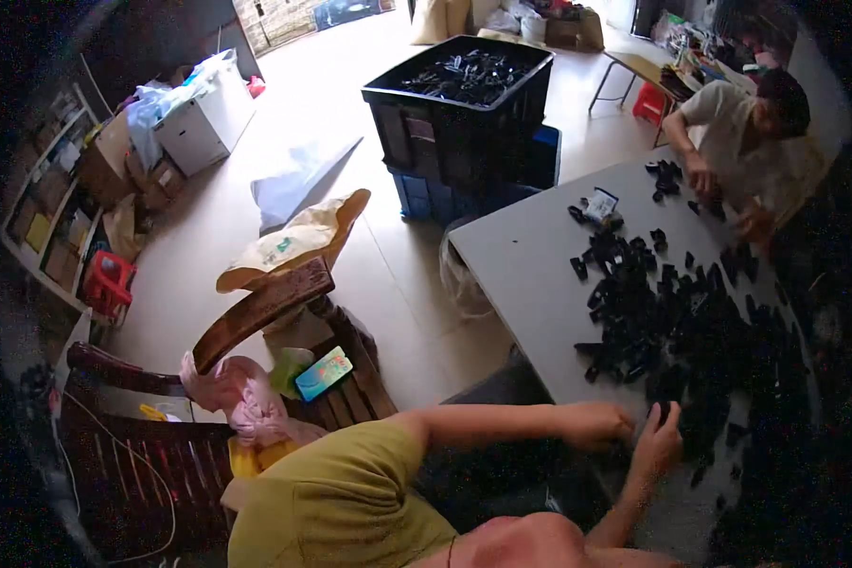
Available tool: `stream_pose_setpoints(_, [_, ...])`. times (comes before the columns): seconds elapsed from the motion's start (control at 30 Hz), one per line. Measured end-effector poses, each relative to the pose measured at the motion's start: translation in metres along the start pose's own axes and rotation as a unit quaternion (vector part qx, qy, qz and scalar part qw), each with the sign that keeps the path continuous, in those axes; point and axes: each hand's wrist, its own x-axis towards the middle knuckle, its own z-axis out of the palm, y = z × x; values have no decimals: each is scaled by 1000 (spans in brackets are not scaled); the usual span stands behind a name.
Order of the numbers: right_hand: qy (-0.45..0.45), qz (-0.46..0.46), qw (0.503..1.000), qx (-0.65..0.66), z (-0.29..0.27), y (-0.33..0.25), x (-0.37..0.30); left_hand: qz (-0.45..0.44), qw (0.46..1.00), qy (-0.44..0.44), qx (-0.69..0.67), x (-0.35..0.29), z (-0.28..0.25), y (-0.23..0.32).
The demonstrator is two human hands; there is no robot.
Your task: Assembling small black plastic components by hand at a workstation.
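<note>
My left hand, at the end of the arm in a yellow-green sleeve, is closed at the near edge of the grey-white table. What its fingers hold, if anything, is hidden. Just to its right, my right hand grips a small black plastic piece between thumb and fingers. The two hands are close together. Beyond them spreads a loose heap of black plastic pieces, some looking like clips. A small white and blue packet lies at the heap's far end.
Across the table a co-worker handles black pieces. A black crate full of dark parts stands on a blue crate. On the left are a wooden chair, a phone with a lit screen and a red stool.
</note>
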Motion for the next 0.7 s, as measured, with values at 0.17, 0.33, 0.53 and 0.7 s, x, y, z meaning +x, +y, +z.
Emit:
stream_pose_setpoints(0.17, [-6,-5,992,-125,-2,23,0,9,1000,-17,-1,3,-5,12])
stream_pose_setpoints(0.33, [51,8,998,-22,-11,34,-25,16,997,-65,-26,1,1,13])
stream_pose_setpoints(0.53, [16,56,995,79,-34,3,-56,-19,993,-108,40,-19,-32,51])
stream_pose_setpoints(0.7, [52,107,986,113,-38,-1,-60,-99,982,12,162,-14,-58,67])
